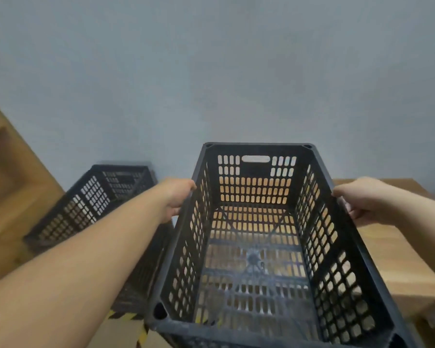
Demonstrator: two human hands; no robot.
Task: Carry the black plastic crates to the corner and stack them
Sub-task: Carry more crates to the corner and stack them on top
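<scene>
A black plastic crate (pixel 261 247) with slotted walls and a slotted base fills the middle and lower right of the head view, open side up and empty. The left hand (pixel 177 199) is clamped on the rim of its left long wall, fingers curled under the outer edge, with the bare forearm running down to the lower left corner of the view. The right hand (pixel 362 199) is clamped on the rim of the right long wall in the same way. The far end wall has an oblong handle slot near its top edge. No brand, label or writing can be read on the crate. A second black crate (pixel 93 199), blurred, sits behind the left forearm, close against the grey wall (pixel 211 71); what it rests on cannot be told. Wooden furniture (pixel 8 172) stands along the left edge of the view, and a light wooden surface (pixel 387 247) lies to the right of the held crate, also showing through its slots. Yellow-and-black striped tape (pixel 126 316) shows at the bottom, just left of the held crate's near corner.
</scene>
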